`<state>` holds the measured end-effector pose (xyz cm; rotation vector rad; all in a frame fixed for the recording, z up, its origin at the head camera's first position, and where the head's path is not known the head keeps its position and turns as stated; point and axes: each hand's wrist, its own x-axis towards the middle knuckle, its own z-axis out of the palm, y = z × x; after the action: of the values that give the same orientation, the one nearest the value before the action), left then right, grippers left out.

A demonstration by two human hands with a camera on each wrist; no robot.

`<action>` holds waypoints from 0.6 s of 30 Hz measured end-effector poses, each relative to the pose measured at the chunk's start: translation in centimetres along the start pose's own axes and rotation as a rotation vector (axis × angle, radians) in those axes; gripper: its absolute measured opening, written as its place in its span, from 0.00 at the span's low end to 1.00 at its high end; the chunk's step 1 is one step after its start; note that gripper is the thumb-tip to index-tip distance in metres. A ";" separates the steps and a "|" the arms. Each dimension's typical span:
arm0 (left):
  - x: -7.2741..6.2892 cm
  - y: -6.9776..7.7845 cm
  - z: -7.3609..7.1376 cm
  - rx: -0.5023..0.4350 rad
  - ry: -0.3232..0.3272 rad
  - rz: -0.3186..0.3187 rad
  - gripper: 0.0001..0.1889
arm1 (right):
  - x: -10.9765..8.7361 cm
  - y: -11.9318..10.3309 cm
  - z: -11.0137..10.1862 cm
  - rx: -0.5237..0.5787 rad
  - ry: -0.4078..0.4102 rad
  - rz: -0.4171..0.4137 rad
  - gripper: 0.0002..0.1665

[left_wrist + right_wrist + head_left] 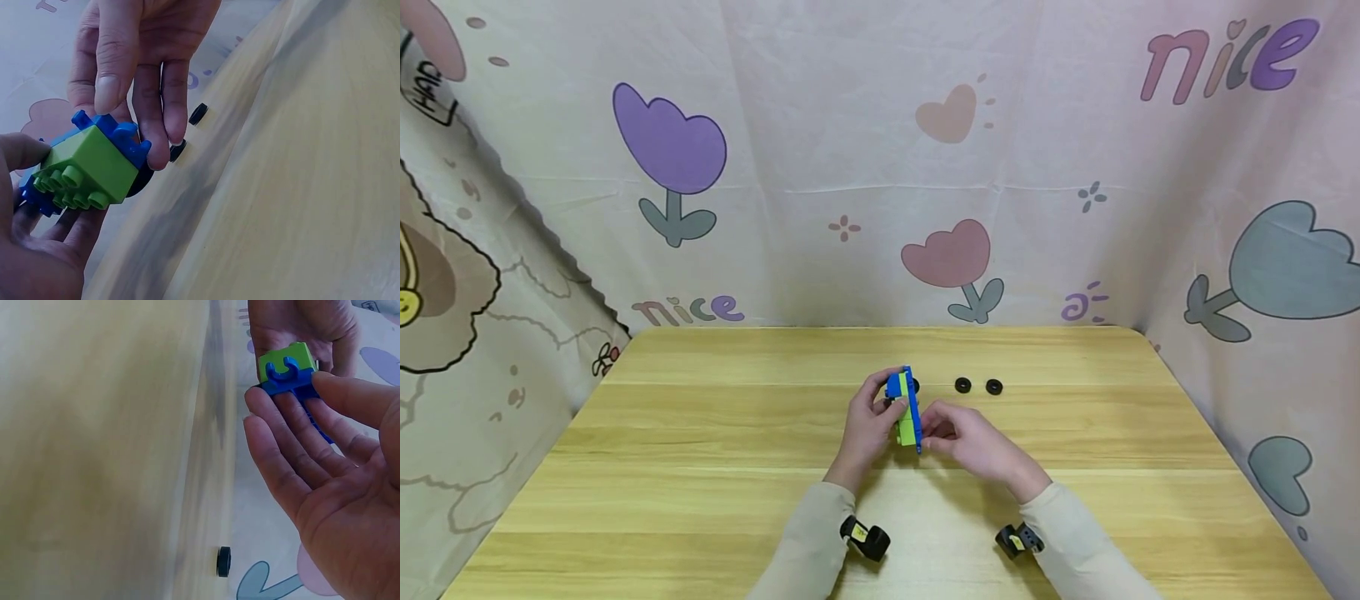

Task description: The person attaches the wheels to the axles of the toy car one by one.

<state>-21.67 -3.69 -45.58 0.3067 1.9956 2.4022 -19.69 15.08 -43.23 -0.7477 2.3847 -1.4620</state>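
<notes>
A building-block toy car [907, 417] stands tilted on its side above the table, with lime-green bricks [84, 156] on a long blue base [290, 381]. Blue hook-shaped clips stick out at the base's end. My left hand [868, 429] grips the car from the left, thumb on the bricks and fingers beneath. At the base's near end, my right hand [966, 437] pinches the blue edge, its thumb on one side and fingertips on the other. Part of a black wheel [141, 180] shows on the underside. The fingers hide much of the base.
Two loose black wheels [962, 385] lie on the wooden table [700, 417] beyond my right hand. A printed cloth [820, 125] hangs behind the table's far edge and along both sides. Each wrist wears a black camera [868, 540].
</notes>
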 end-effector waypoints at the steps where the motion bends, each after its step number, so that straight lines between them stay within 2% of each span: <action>1: 0.0 0.0 0.0 0.000 -0.002 -0.005 0.24 | 0.0 0.0 0.0 0.001 -0.001 0.000 0.07; 10: 0.1 -0.3 -0.1 0.004 -0.013 -0.011 0.24 | 0.0 0.0 0.0 0.010 -0.020 0.012 0.08; 15: 0.2 -0.3 -0.2 -0.061 -0.013 -0.029 0.24 | -0.1 0.4 -0.9 -0.051 -0.003 0.006 0.11; 18: 0.2 -0.3 -0.3 -0.059 -0.009 -0.042 0.24 | -0.2 0.8 -2.0 -0.095 0.037 0.019 0.12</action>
<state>-21.91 -3.87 -45.92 0.2705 1.9039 2.4242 -20.62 16.97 -43.02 -0.7230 2.4975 -1.3744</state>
